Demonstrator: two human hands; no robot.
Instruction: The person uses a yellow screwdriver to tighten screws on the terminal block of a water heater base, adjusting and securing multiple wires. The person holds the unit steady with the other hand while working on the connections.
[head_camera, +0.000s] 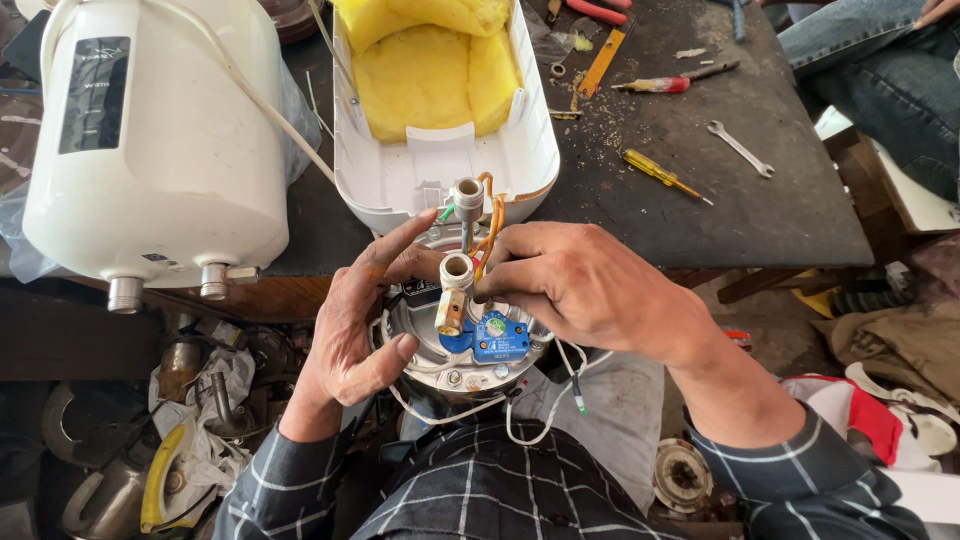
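A round metal heater tank (440, 350) rests in my lap, its flange up, with two upright pipe stubs (458, 272), a blue thermostat block (497, 338), orange wires (492, 225) and loose white wires (530, 420). My left hand (350, 330) cups the tank's left side, thumb on the flange and index finger reaching toward the pipes. My right hand (575, 280) comes in from the right and pinches at the orange wires beside the near pipe stub. An open white casing half (445, 165) lined with yellow foam (430, 70) lies on the table just beyond.
A whole white water heater (150, 140) lies at the left on the dark worktable (720, 200). Yellow-handled screwdrivers (660, 172), a wrench (740, 148) and pliers lie on it. Another person's jeans-clad legs (880, 70) are at top right. Scrap parts and cloth cover the floor.
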